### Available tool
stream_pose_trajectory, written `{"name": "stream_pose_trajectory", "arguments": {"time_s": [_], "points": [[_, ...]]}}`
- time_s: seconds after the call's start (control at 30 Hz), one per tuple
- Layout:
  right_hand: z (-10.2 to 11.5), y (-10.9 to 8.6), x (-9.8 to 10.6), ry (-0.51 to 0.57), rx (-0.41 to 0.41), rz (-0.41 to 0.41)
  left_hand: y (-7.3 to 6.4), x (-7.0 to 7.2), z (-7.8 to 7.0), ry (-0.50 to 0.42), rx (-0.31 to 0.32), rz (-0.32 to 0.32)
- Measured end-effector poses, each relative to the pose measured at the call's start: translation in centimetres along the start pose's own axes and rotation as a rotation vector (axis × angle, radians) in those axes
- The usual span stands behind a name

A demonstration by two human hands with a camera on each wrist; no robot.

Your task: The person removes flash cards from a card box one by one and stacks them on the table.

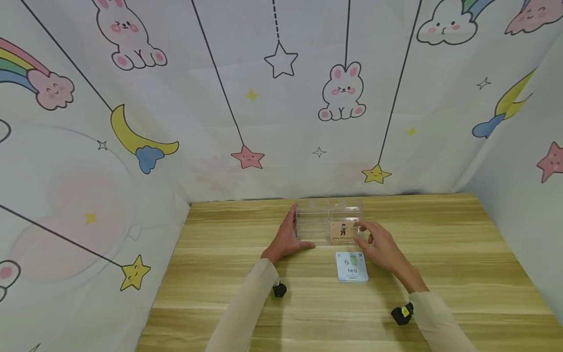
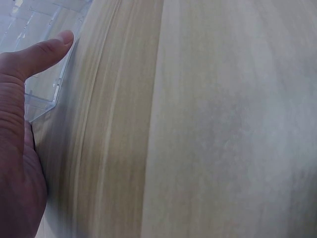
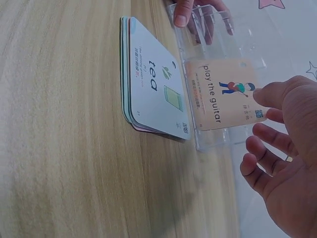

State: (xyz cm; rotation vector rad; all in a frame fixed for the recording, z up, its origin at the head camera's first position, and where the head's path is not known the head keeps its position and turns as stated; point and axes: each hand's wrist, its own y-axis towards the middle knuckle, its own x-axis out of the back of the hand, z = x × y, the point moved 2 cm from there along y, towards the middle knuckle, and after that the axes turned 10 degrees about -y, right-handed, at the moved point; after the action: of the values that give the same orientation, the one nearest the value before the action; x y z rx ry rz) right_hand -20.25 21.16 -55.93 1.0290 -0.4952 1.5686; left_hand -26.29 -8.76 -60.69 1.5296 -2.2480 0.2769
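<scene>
A clear plastic box [image 1: 313,222] with compartments stands near the back of the table. My left hand [image 1: 288,237] rests against its left side, with the thumb stretched along the front edge; that thumb also shows over the box edge in the left wrist view. In the box's front right compartment is a tan flashcard [image 3: 225,94] reading "play the guitar". My right hand [image 1: 380,244] pinches this card at its right edge with thumb and index finger, the other fingers loosely bent. In front of the box lies a stack of flashcards [image 3: 156,82], the top one reading "tea".
The wooden table [image 1: 330,318] has a back edge close behind the box. A white cloth backdrop [image 1: 299,122] printed with rabbits and stars hangs at the back and sides. Dark wrist cameras [image 1: 402,314] sit at both wrists.
</scene>
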Motion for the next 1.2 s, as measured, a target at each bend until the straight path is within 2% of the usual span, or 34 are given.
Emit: {"name": "stream_pose_trajectory", "arguments": {"time_s": [0.27, 0.5, 0.77, 0.97, 1.2], "points": [[-0.12, -0.2, 0.1, 0.008, 0.024, -0.041, 0.08, 0.01, 0.29, -0.005, 0.011, -0.003], [-0.16, -0.21, -0.11, 0.065, 0.014, -0.02, 0.01, 0.02, 0.33, -0.019, -0.007, -0.008], [-0.25, -0.22, -0.65, 0.108, 0.039, -0.015, 0.06, -0.01, 0.38, -0.024, -0.013, -0.01], [-0.15, 0.07, -0.88, 0.124, 0.004, 0.001, 0.13, -0.05, 0.48, -0.017, -0.005, -0.006], [0.31, 0.65, -0.45, 0.128, -0.045, -0.024, 0.05, -0.04, 0.36, -0.026, -0.014, -0.014]]}}
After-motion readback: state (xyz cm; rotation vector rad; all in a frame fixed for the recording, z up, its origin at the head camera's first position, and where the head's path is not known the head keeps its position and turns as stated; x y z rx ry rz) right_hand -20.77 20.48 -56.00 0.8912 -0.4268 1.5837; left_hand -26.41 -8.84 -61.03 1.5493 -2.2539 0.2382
